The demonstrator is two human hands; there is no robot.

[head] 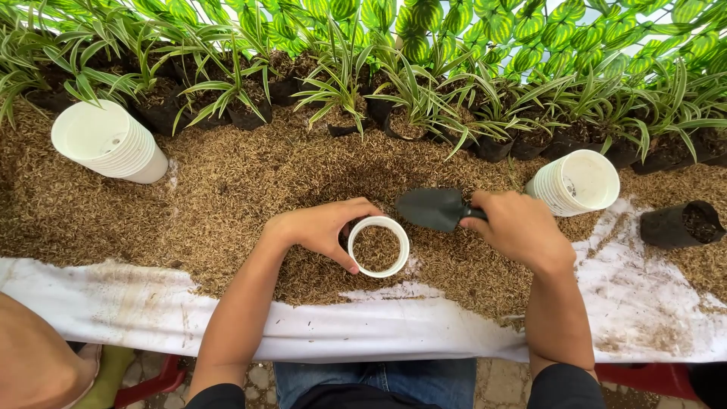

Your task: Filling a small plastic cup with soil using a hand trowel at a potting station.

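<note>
A small white pot (378,247), filled near its rim with brown husk, stands on the husk heap (242,189). My left hand (322,229) wraps around its left side and grips it. My right hand (519,226) holds the handle of a dark garden trowel (430,207), whose empty blade lies just above and to the right of the pot, pointing left.
Two stacks of white pots lie on their sides, one at far left (110,142), one at right (577,182). A black grow bag (681,224) lies at far right. Rows of striped-leaf plants in black bags (341,91) line the back. A white sheet (379,326) covers the front edge.
</note>
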